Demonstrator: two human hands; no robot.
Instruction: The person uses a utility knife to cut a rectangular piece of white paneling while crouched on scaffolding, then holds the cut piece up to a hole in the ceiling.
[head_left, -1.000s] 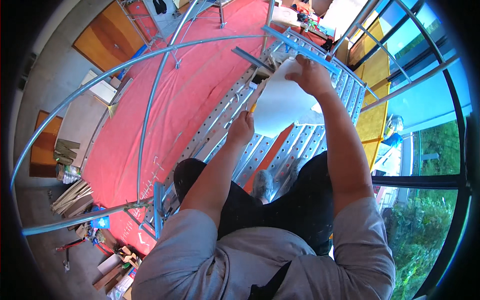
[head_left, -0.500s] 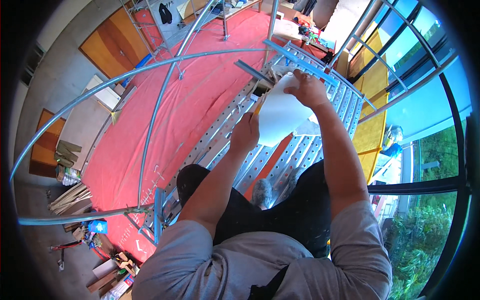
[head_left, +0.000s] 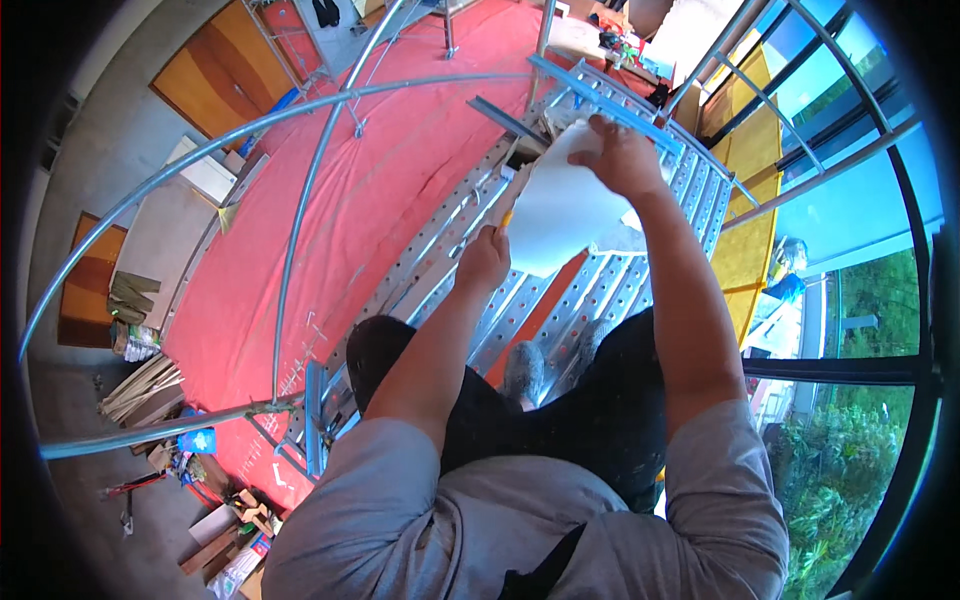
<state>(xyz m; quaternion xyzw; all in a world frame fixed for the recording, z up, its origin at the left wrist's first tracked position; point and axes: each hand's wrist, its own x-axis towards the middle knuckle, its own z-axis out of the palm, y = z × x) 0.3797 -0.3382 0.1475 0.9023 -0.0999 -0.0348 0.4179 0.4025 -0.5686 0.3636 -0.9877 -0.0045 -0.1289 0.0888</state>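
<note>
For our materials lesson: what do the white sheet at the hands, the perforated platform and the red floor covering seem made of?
White sheet: perhaps plasterboard or card, matte; its face is smooth, its edge ragged.
Perforated platform: probably metal, bare grey; it shines along ribs with punched holes.
Red floor covering: likely cloth or thin plastic, dull; it creases softly.

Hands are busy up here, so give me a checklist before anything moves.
1. Right hand on the white sheet: ok, at its far end.
2. Right fingertips hooked under the sheet: cannot tell, hidden.
3. Left hand gripping the yellow-handled tool: ok.
4. Tool's working end: cannot tell, too small.
5. Hands covered: not ok, both bare.
6. Shoes over the perforated metal platform: ok.
</note>
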